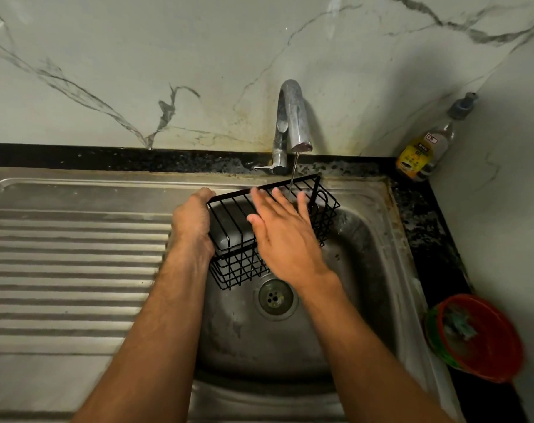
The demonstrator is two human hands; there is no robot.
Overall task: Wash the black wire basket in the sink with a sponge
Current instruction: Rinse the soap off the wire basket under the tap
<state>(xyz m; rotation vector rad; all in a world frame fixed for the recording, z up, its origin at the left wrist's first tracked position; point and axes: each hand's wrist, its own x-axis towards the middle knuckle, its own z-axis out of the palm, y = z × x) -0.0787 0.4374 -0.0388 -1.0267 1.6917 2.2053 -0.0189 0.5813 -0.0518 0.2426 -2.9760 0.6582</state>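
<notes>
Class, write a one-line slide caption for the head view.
Left hand grips black wire basket under running tap; right hand open.

Soap bottle (424, 148) in corner, red bowl (485, 340) on counter, marble wall (107, 56)

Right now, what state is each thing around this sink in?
Chrome tap: running a thin stream.
Black wire basket: tilted under the stream.
Left hand: gripping the basket's end.
Right hand: open, flat on the wires.
Steel sink: drain unplugged.
Soap pump bottle: upright, partly full.

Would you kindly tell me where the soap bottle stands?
The soap bottle stands on the dark counter's back right corner, right of the tap, against the marble wall.
</notes>
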